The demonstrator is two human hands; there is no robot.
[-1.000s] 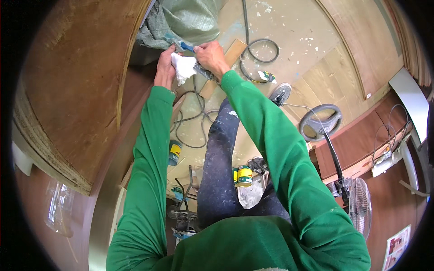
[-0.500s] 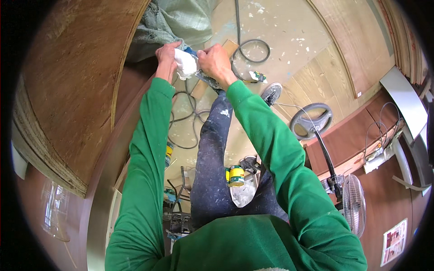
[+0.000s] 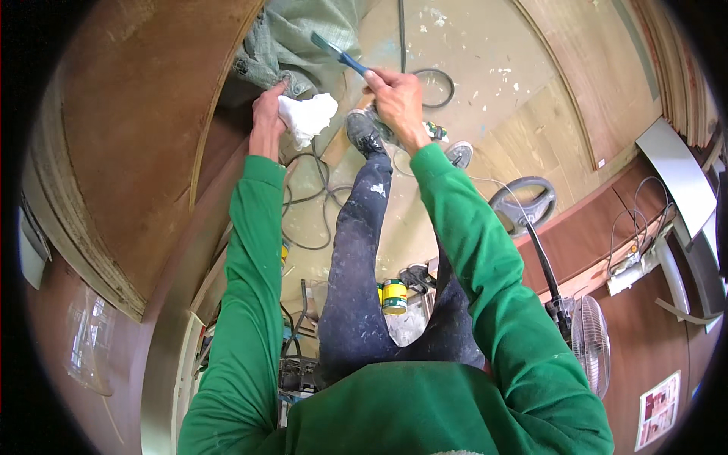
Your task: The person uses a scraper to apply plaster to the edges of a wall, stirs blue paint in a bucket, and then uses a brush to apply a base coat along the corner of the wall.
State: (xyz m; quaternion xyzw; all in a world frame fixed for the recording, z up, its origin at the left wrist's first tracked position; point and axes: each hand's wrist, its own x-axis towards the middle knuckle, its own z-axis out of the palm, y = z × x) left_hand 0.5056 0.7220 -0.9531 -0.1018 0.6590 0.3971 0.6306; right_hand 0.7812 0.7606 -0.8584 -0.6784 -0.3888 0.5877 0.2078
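Rag (image 3: pixel 307 117) sits bunched in the left hand (image 3: pixel 267 114) beside the brown panel (image 3: pixel 136 144); the right hand (image 3: pixel 394 95) clamps a blue scraper (image 3: pixel 337 51). One foot is raised over floor cables (image 3: pixel 303 197), so a trip looks possible.

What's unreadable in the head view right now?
- Blue tool's handle end: hidden inside the right hand.
- White rag: partly bunched in the left hand, so its full shape is unclear.
- Yellow-green can: too small for contents.
- Fan: bent near the rim.
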